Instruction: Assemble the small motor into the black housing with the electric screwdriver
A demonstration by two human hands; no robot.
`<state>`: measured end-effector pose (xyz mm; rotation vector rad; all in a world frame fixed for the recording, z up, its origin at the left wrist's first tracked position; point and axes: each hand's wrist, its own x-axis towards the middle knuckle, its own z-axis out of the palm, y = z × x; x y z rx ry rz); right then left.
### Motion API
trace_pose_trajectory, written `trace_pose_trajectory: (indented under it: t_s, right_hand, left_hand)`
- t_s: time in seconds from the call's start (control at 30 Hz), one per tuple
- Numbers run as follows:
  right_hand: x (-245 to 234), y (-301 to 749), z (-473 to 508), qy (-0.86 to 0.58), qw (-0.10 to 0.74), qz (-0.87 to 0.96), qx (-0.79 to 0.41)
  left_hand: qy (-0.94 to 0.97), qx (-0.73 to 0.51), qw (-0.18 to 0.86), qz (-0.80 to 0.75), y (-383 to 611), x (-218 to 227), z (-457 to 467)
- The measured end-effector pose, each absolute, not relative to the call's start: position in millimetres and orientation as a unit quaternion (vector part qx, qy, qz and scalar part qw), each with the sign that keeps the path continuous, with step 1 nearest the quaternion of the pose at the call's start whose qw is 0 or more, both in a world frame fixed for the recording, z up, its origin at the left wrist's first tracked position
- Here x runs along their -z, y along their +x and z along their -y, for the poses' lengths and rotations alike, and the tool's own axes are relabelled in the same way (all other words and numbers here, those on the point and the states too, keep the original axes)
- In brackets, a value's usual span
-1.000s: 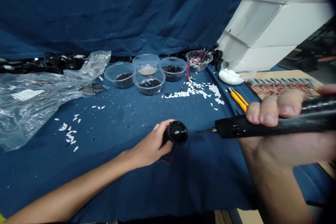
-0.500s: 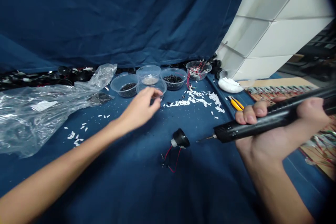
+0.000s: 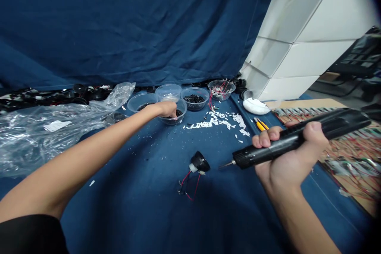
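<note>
Head view: the person's left hand (image 3: 167,109) reached out across the blue cloth (image 3: 119,206), its fingertips dipping into a clear plastic bowl (image 3: 182,116) of small black parts. The hand and rim hid whether those fingers had closed on anything. The right hand (image 3: 285,166) was clenched around a black electric screwdriver (image 3: 297,139), fingers wrapped over the barrel and thumb on top, with the bit pointing left. Its tip stopped just beside a round black component (image 3: 200,162), which lay tilted on the cloth, apart from both hands, with red wires (image 3: 189,186) trailing toward the camera. Three more clear bowls (image 3: 194,101) stood around the left hand's bowl, and one farther right held wired parts. Small white pieces (image 3: 217,121) lay scattered between the bowls and a pair of yellow-handled pliers (image 3: 260,124). A crumpled plastic bag (image 3: 50,137) lay to the left, and a board of red-wired parts (image 3: 348,156) lay to the right.
</note>
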<state>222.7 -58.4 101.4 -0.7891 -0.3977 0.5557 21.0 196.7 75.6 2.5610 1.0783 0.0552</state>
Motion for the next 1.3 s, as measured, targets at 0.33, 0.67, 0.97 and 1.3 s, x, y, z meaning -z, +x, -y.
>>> trace_pose_trajectory:
  t_s: [0.33, 0.67, 0.97, 1.3]
  right_hand:
    - [-99.4, 219.7, 57.4, -0.376, 0.865, 0.152, -0.294]
    - [-82.7, 227.5, 43.6, -0.356, 0.852, 0.013, -0.385]
    - [-80.8, 219.2, 26.4, -0.345, 0.834, -0.04, -0.429]
    - [-87.0, 197.1, 4.5, -0.34, 0.815, -0.104, -0.457]
  left_hand:
    - [0.904, -0.116, 0.143, -0.386, 15.1, -88.4, -187.1]
    - [0.886, -0.338, 0.192, -0.253, 13.0, -89.1, -42.2]
    - [0.832, -0.401, 0.298, -0.241, 18.2, -70.6, 6.3]
    - [0.741, -0.51, 0.31, -0.308, 23.3, -57.0, 23.0]
